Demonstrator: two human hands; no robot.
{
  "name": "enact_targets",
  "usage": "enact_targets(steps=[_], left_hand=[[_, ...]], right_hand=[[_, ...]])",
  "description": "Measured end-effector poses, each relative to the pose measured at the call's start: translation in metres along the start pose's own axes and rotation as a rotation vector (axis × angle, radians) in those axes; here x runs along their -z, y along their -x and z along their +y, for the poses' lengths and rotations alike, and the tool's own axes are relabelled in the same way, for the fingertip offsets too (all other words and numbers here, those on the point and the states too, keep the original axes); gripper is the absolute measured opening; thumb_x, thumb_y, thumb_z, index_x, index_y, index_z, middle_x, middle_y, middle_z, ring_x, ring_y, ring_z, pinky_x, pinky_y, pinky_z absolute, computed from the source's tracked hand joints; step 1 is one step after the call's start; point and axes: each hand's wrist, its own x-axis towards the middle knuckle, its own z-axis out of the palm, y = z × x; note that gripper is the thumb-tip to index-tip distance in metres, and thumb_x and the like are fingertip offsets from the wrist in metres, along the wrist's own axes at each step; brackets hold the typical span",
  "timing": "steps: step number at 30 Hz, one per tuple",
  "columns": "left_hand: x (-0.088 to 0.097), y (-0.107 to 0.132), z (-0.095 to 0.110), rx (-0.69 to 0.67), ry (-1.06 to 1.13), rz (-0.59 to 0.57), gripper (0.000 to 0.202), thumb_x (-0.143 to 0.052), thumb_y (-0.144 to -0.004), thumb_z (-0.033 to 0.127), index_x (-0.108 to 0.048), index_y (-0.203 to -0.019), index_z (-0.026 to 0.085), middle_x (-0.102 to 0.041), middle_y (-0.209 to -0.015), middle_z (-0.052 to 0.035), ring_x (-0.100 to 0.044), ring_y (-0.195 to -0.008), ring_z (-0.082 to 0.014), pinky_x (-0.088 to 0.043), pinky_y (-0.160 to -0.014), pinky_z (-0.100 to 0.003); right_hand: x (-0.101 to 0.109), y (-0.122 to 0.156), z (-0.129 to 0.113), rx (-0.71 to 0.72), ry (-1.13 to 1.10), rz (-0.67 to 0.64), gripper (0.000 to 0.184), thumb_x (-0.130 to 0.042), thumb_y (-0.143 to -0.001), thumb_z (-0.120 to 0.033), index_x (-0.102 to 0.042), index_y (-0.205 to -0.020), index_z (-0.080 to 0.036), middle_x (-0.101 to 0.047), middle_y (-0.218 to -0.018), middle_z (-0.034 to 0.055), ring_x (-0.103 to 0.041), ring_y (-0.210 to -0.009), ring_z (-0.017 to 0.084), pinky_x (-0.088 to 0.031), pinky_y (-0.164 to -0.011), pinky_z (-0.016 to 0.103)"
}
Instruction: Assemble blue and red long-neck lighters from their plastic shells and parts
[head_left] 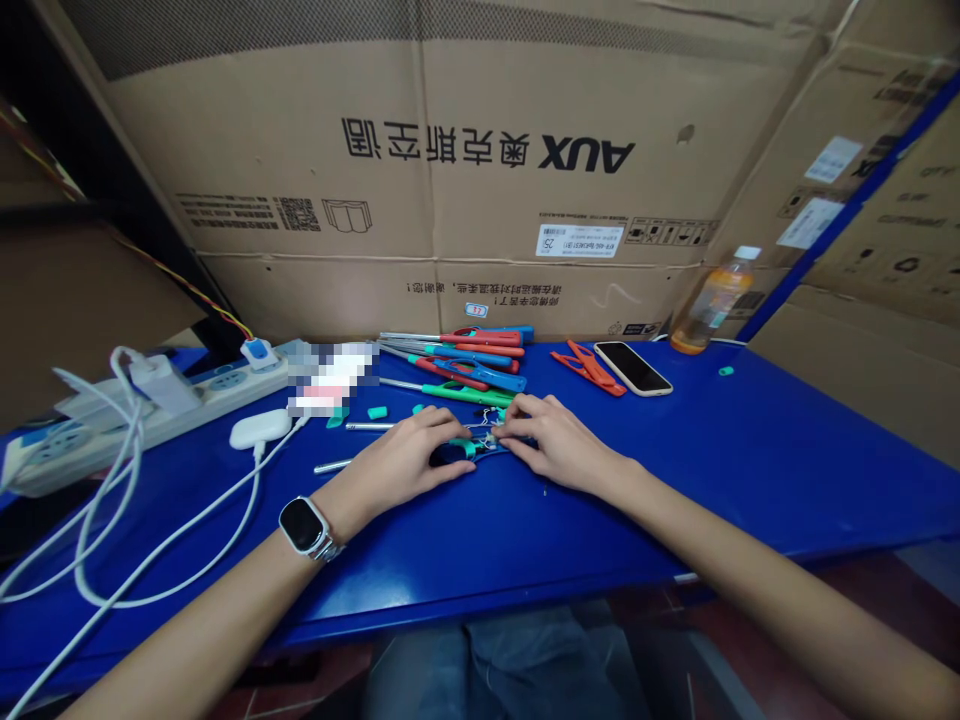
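My left hand (pixel 405 455), with a watch on its wrist, rests on the blue table with thumb and fingers closed about an opened long-nosed lighter. The lighter's metal tube (pixel 332 466) sticks out to the left, and teal and dark inner parts (pixel 466 449) show by the fingertips. From the right, my right hand (pixel 559 445) pinches at the same small parts and thin wires; what its fingertips hold is hidden. A second metal tube (pixel 367 427) lies just behind my left hand. Behind both hands, red, blue and green long lighters (pixel 480 378) form a pile.
Red-orange plastic shells (pixel 589 367), a phone (pixel 634 368) and a drink bottle (pixel 716 300) stand or lie at the back right. Small teal pieces (pixel 377 412) are scattered left. A power strip (pixel 172 415) and white cables (pixel 259 480) occupy the left. Cardboard (pixel 480 200) walls the back.
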Motion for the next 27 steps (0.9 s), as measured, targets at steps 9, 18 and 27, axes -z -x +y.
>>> enact_targets(steps=[9,18,27], left_hand=[[0.006,0.007,-0.013,0.061,0.079,0.067,0.02,-0.05,-0.098,0.027,-0.068,-0.098,0.019,-0.068,-0.093,-0.0047,-0.063,-0.081,-0.0173,-0.049,-0.074,-0.029],[0.001,0.006,-0.01,0.082,0.052,0.094,0.019,-0.051,-0.095,0.022,-0.069,-0.093,0.017,-0.067,-0.088,-0.0054,-0.062,-0.08,-0.0184,-0.048,-0.073,-0.03],[0.001,0.005,-0.007,0.106,0.042,0.108,0.022,-0.048,-0.096,0.023,-0.069,-0.092,0.017,-0.068,-0.086,-0.0058,-0.063,-0.078,-0.0187,-0.049,-0.072,-0.031]], right_hand=[[0.004,-0.002,-0.004,-0.017,0.056,-0.012,0.021,-0.055,-0.096,-0.028,-0.074,-0.103,-0.024,-0.064,-0.097,0.0053,-0.056,-0.094,0.02,-0.036,-0.082,0.037],[0.01,-0.023,-0.019,-0.007,-0.014,-0.048,0.025,-0.056,-0.092,-0.026,-0.07,-0.113,-0.023,-0.066,-0.112,0.006,-0.064,-0.087,0.017,-0.044,-0.072,0.029],[-0.002,-0.043,-0.01,0.011,-0.17,-0.106,0.01,-0.062,-0.085,-0.016,-0.072,-0.085,-0.019,-0.072,-0.089,0.0025,-0.063,-0.077,0.014,-0.042,-0.068,0.024]])
